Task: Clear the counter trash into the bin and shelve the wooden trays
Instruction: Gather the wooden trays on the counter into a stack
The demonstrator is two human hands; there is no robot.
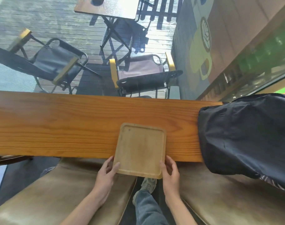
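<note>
A pale square wooden tray (141, 149) with a raised rim lies partly on the wooden counter (65, 125), its near edge sticking out over the counter's front. My left hand (107, 175) grips the tray's near left corner, thumb on top. My right hand (170, 173) holds the near right corner the same way. The tray's inside is bare. No trash or bin shows in the view.
A black backpack (245, 137) covers the counter's right end, close to the tray. Two tan padded stools (60, 192) stand below, with my leg and shoe (148, 184) between them. Beyond the glass are folding chairs (141, 70) and a table (109, 7).
</note>
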